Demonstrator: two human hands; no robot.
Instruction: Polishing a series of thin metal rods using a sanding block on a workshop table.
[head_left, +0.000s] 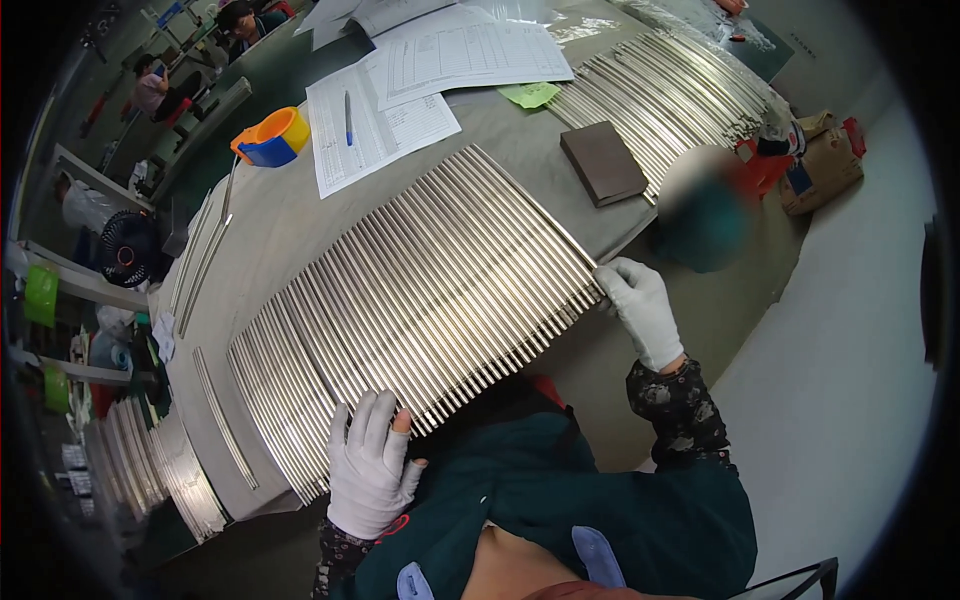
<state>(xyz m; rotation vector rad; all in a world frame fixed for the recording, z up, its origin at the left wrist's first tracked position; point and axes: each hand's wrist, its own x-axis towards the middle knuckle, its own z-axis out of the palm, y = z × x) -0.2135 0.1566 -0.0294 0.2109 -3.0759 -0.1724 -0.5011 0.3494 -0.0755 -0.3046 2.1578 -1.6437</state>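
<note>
A wide row of shiny metal rods (430, 280) lies side by side on the grey table in front of me, their near ends reaching the table edge. My left hand (372, 470), in a white glove with bare thumb and index tips, rests with fingers stretched out against the near ends of the rods. At the right end of the row, my right hand (642, 312), also white-gloved, has its thumb and fingers closed at the near end of the outermost rod (545, 215). Its fingertips are partly hidden.
Printed sheets (400, 110) with a pen (348, 118) lie at the back, beside an orange-and-blue tape roll (272, 138). A dark brown box (604, 163) stands near a second rod row (670, 95). Loose strips (225, 420) lie left. A cardboard box (825, 170) sits at right.
</note>
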